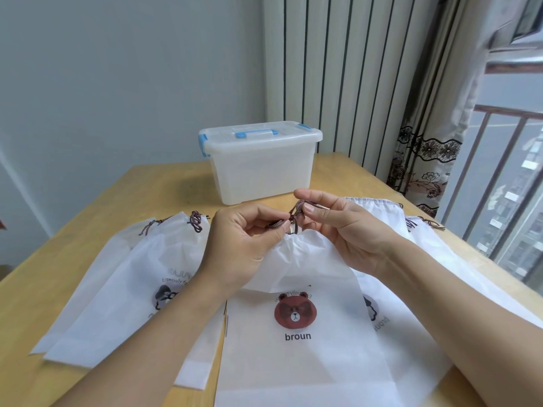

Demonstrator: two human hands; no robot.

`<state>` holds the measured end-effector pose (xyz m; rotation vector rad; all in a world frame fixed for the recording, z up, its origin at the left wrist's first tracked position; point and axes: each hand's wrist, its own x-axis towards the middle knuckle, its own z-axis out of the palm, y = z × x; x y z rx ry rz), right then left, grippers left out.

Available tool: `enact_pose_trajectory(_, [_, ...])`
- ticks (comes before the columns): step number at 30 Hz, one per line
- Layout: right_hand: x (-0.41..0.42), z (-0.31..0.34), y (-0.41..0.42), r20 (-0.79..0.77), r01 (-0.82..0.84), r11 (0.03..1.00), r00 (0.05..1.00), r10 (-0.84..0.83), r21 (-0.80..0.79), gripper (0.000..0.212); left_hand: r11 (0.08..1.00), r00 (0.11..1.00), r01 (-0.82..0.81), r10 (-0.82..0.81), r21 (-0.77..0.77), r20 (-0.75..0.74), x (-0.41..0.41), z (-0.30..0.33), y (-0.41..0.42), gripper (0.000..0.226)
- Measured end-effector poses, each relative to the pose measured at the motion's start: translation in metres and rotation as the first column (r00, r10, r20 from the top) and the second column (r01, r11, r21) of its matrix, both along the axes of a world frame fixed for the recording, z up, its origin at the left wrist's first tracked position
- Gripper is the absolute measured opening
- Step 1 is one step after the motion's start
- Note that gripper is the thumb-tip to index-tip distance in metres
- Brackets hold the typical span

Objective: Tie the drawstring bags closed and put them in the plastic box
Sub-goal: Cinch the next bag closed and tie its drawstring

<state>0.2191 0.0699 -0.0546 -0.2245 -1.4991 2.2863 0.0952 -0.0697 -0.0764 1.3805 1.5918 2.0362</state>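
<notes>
Brown cord (295, 216) bridges both hands above the gathered bag (305, 289) mouth — left hand (245, 245) pinches one end, right hand (338, 227) the other; plastic box (258, 168) sits lidded straight beyond on the table (88, 230).

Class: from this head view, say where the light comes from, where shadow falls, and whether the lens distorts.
Head view: daylight enters from the window at right; the plastic box casts a soft shadow leftward on the table; wide-angle distortion bows the curtain stripes; focus is mostly sharp.
</notes>
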Motion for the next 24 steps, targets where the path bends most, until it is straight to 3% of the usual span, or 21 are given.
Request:
enact_pose_trajectory(7, [-0.001,-0.001,0.001,0.006,0.024,0.992,1.000,-0.025,0.121,0.040,0.998,0.990,0.055,-0.055,-0.001,0.126,0.004,-0.001,0.001,0.021])
enact_pose_trajectory(13, [0.003,-0.002,0.010,0.067,-0.131,0.987,0.990,0.125,0.097,0.047,0.998,0.995,-0.060,0.058,-0.026,-0.081,0.001,-0.002,-0.002,0.021])
enact_pose_trajectory(16, [0.006,-0.002,0.016,0.104,-0.224,0.972,0.971,0.216,0.071,0.053,0.990,0.963,-0.143,0.138,-0.007,-0.233,0.000,-0.002,-0.003,0.033])
enact_pose_trajectory(19, [0.006,-0.002,0.016,0.106,-0.247,0.968,0.965,0.241,0.044,0.056,0.987,0.923,-0.161,0.156,0.013,-0.352,0.000,-0.001,-0.003,0.029])
enact_pose_trajectory(24, [0.004,0.002,0.011,0.001,-0.253,0.955,0.967,0.256,-0.152,0.059,0.992,0.924,-0.128,0.127,0.021,-0.361,0.001,-0.001,-0.004,0.023])
